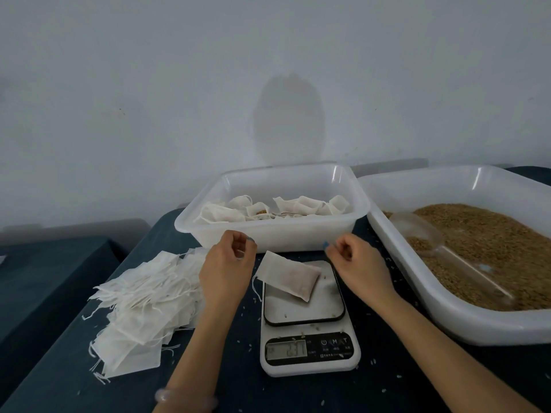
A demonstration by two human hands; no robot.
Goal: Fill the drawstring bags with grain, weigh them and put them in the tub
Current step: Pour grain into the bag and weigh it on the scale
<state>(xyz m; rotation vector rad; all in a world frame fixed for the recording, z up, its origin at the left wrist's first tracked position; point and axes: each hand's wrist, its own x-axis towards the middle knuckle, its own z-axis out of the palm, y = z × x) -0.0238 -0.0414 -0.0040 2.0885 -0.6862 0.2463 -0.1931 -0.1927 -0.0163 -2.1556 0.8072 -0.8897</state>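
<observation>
Two grips curled, clear of bag (290, 279): L hand (226, 263), R hand (357, 261).

Table under dark blue cloth (238, 377), heap of empty drawstring bags (143, 308) left, kitchen scale (308, 350) centre, white tub (268, 234) behind it, grain tray (447, 320) right, stray grains (374, 361).

Both arms reach in from the near edge, bare to the wrist. The left forearm (196, 347) runs up and slightly right; the right forearm (441, 341) angles in from the near right. The left hand (226, 263) and right hand (359, 260) hover level and apart, backs toward the camera. Their fingers are curled, thumb tips close to forefingers. Whether they pinch anything cannot be told.
</observation>
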